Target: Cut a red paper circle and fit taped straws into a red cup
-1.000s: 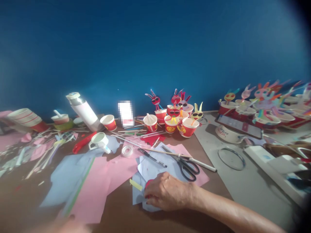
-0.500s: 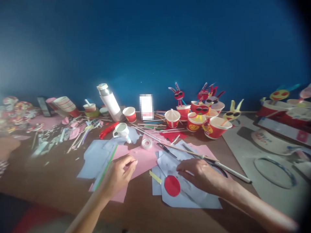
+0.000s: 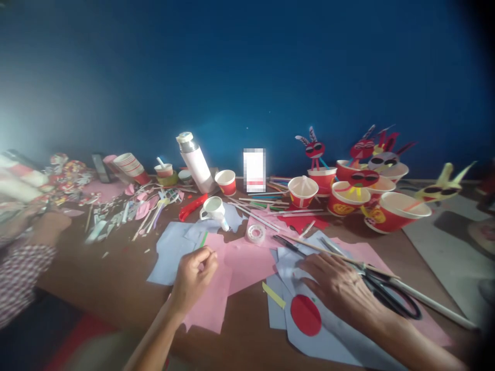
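Note:
My left hand [image 3: 196, 275] is closed in a pinch above pink paper [image 3: 247, 265]; whatever sits between its fingertips is hidden or too small to make out. A bit of green strip [image 3: 204, 238] shows just beyond it. My right hand [image 3: 334, 281] lies palm down with fingers stretched out over pale blue paper sheets [image 3: 278, 304]. Left of its wrist is a red paper circle [image 3: 306, 315], with a short yellow strip [image 3: 274, 295] beside that. Black-handled scissors [image 3: 394, 293] and a pen [image 3: 288, 245] lie around this hand. A clear tape roll [image 3: 256, 234] rests between both hands.
Behind are a mug [image 3: 213, 208], a white flask [image 3: 198, 165], paper cups [image 3: 225, 182] and red cups [image 3: 398, 211] bearing paper figures with long ears. Paper scraps [image 3: 119, 219] litter the left. Another person's checked sleeve [image 3: 27, 273] reaches in there. A long stick [image 3: 433, 304] lies at right.
The view has turned left, so the table's things sit farther right. More of the other person's sleeve shows. My left hand stays pinched; my right hand remains over the sheets, its back more visible.

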`<state>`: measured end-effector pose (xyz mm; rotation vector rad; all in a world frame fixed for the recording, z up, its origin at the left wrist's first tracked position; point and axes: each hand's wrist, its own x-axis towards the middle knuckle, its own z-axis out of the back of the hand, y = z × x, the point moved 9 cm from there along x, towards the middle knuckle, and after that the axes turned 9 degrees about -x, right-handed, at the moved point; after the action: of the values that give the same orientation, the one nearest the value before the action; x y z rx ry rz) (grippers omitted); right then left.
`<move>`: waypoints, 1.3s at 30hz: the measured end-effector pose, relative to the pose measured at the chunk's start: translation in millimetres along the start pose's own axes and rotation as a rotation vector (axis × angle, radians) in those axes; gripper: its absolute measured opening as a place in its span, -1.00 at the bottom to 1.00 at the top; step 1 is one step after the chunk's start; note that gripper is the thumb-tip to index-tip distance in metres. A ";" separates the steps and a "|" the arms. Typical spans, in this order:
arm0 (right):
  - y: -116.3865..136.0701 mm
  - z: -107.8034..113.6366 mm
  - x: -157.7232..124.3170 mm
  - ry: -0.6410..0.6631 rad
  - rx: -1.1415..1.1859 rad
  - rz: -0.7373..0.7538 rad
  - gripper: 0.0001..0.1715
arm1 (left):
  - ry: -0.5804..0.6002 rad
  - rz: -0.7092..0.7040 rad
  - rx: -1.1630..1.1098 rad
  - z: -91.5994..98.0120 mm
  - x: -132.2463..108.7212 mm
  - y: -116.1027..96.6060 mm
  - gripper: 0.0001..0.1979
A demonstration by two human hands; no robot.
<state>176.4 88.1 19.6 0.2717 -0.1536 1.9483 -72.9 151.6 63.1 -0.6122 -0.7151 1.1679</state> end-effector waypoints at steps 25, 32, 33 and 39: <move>27.8 -8.0 -17.7 0.217 0.204 -0.005 -0.62 | 0.568 -0.213 0.154 -110.3 1.1 -49.8 -0.84; 23.8 -5.8 -17.7 0.186 0.280 -0.064 -0.81 | 0.561 -0.226 0.208 -133.3 14.2 -49.0 -0.86; 23.1 -5.6 -17.6 0.199 0.317 -0.083 -0.85 | 0.555 -0.207 0.210 -136.0 15.4 -45.9 -0.86; 9.2 -9.2 -19.0 0.349 0.699 -0.339 -0.91 | 0.518 -0.097 0.135 -143.5 17.5 -33.6 -0.86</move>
<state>173.9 69.7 6.0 0.3757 0.7672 1.6180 61.6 150.0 0.5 -0.7196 -0.2198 0.9045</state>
